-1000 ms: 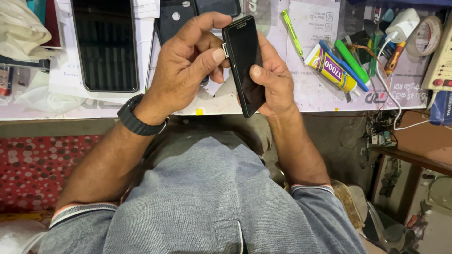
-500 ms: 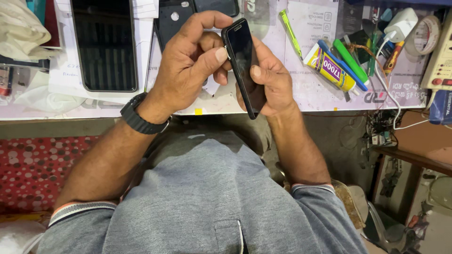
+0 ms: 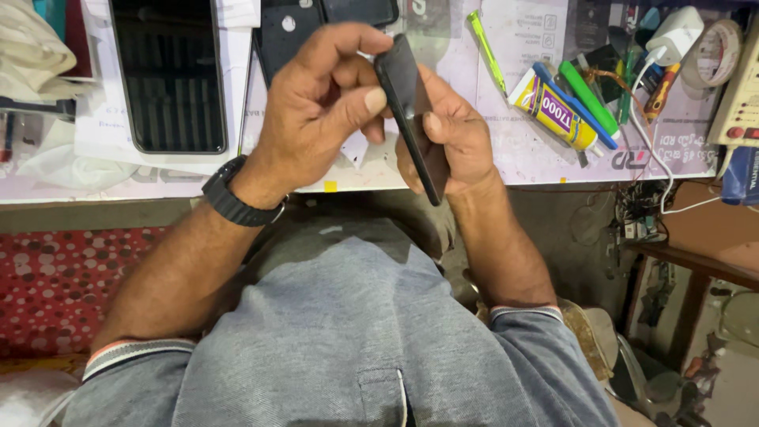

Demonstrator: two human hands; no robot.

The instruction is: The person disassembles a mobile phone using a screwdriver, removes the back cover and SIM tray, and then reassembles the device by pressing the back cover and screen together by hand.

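Black phone held edge-on above front edge of workbench, tilted, top end away from body; right hand cradles it from behind, thumb on near face; left hand (black wristwatch on wrist) pinches its upper left edge with thumb, fingers curled over top; larger dark phone flat on bench left; yellow glue tube, green screwdriver right.

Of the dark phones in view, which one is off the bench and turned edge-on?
The black phone gripped between the left hand and right hand; the large black phone at upper left lies flat, screen up, on the bench.
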